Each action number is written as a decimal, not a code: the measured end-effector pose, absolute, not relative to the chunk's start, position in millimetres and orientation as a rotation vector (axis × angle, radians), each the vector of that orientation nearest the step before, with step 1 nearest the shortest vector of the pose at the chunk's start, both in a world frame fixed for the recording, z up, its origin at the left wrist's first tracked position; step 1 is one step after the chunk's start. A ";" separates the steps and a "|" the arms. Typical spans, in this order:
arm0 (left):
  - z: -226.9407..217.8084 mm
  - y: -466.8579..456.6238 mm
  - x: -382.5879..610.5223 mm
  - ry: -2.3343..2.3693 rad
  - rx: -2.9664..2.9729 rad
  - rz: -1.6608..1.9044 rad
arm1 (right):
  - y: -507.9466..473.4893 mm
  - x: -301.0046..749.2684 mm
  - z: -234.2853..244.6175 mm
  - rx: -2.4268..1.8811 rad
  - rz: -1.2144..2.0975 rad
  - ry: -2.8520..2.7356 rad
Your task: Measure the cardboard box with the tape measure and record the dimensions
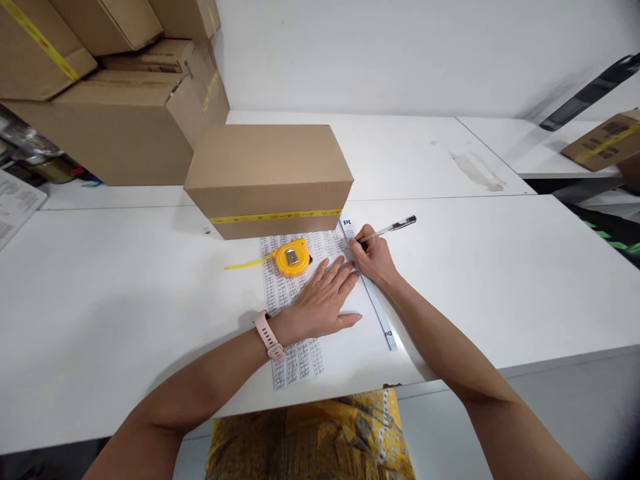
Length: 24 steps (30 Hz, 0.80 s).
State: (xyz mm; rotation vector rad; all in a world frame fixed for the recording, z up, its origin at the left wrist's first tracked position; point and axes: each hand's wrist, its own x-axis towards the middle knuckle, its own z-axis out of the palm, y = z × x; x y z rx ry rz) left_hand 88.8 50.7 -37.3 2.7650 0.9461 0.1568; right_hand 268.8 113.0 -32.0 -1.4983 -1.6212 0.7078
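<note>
At the middle of the smooth white bench (100, 300) lay a paper sheet (295, 357), densely printed with small rows of text. The left hand (323, 300) rested open on it, palm down and fingers spread, with a pale pink watch (267, 335) at the wrist. At two o'clock from it, and touching its fingertips, the right hand (375, 259) was closed around a slim clear pen (387, 231), whose tip met the sheet's right edge beside a narrow grey-blue strip (383, 313). A round yellow tape measure (293, 257) sat on the sheet at eleven o'clock from the left hand. Its blade ran out leftward. At twelve o'clock stood a plain rectangular cardboard box (270, 173), matte brown, with yellow tape (275, 216) across its front and its base overlapping the sheet's top. Stacked cartons (100, 100) rose at ten o'clock against a bare white wall (400, 53). Another carton (603, 140) lay at two o'clock on a neighbouring surface.
</note>
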 end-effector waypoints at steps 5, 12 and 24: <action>-41.1 50.8 88.7 0.955 2.761 0.217 | 112.7 269.1 -31.0 -1.501 0.700 -1.645; -41.7 50.6 88.5 0.952 2.766 0.208 | 112.2 267.7 -32.2 -1.505 0.689 -1.632; -42.2 51.5 87.5 0.931 2.806 0.270 | 117.9 321.4 -42.8 -1.633 0.046 -1.995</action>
